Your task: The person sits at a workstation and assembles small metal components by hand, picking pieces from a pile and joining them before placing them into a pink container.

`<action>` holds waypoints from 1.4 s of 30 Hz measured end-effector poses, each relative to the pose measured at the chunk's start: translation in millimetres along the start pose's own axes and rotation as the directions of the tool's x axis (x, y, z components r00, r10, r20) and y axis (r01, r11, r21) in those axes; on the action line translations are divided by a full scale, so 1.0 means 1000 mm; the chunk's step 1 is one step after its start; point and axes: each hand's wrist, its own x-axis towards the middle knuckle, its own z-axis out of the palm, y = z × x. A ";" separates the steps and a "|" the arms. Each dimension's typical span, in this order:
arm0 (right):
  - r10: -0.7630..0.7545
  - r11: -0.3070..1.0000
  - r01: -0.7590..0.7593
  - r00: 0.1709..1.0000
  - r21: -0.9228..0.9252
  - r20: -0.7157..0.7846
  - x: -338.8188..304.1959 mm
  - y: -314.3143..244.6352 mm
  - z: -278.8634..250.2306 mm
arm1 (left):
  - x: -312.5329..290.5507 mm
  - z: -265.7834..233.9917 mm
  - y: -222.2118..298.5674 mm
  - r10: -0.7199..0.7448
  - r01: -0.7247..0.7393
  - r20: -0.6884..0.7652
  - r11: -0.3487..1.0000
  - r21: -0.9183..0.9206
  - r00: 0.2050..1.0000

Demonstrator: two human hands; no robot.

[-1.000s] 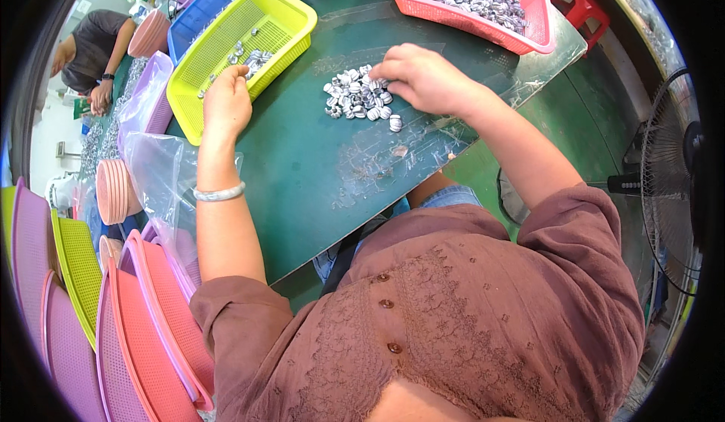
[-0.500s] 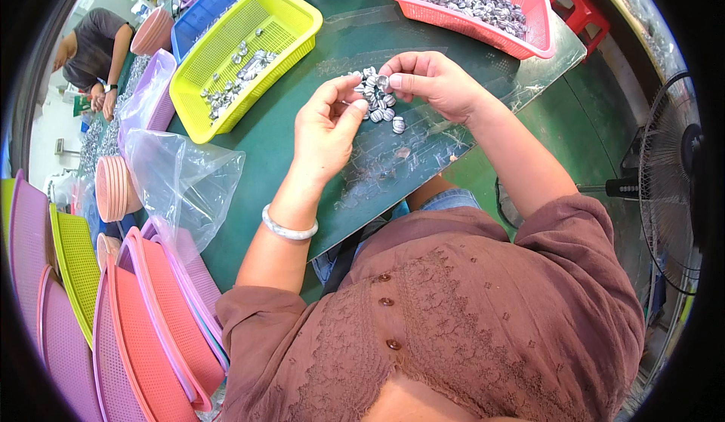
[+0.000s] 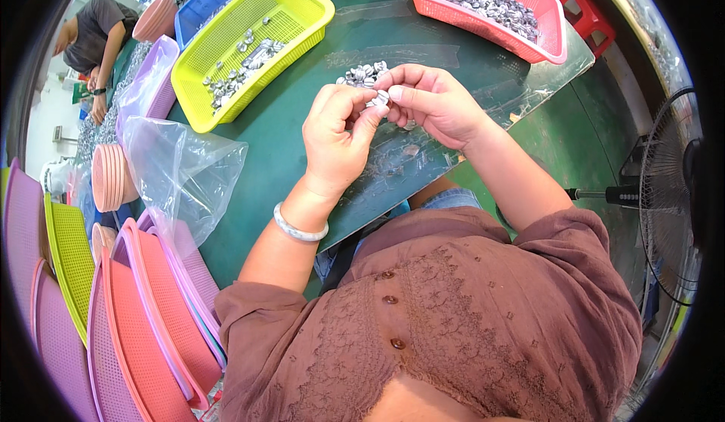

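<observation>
My left hand point(image 3: 336, 141) and my right hand point(image 3: 444, 106) meet over the table. Between their fingertips they pinch a small round silver piece with dark stripes point(image 3: 380, 99); its exact kind does not show. Just beyond the fingers lies a loose heap of similar striped pieces point(image 3: 364, 73) on the green tabletop, partly covered by my hands. A yellow-green basket point(image 3: 198, 106) to the left holds more small silver pieces point(image 3: 234, 78). At the far right, a pink basket point(image 3: 483, 28) is filled with a thick layer of them.
A clear plastic bag point(image 3: 181, 173) hangs beside stacked pink and purple baskets point(image 3: 147, 309) on the left. Blue bins point(image 3: 211, 10) stand behind. A fan point(image 3: 668, 188) and a red stool point(image 3: 589, 22) are on the right. Another person point(image 3: 98, 37) works at far left.
My hands have come together, the fingertips of both now touching the same striped piece. Earlier the right held a silver piece apart from the left. The view has shifted slightly.
</observation>
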 end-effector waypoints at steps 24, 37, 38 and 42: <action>0.082 0.967 -0.097 0.994 0.237 0.071 -0.007 0.010 -0.008 | -0.003 -0.001 -0.011 0.022 -0.011 0.114 0.995 -0.095 0.993; -0.115 0.964 0.094 0.991 -0.248 -0.072 -0.015 0.007 0.007 | -0.008 0.003 -0.004 -0.008 0.012 0.099 0.999 -0.046 0.995; -0.151 0.955 0.116 0.982 -0.273 -0.110 -0.016 0.006 0.010 | -0.009 0.003 -0.003 -0.003 0.007 0.094 0.999 -0.040 0.996; -0.256 0.900 0.168 0.950 -0.402 -0.177 -0.018 0.007 0.018 | -0.008 0.004 -0.004 0.012 -0.010 0.044 0.998 -0.054 0.999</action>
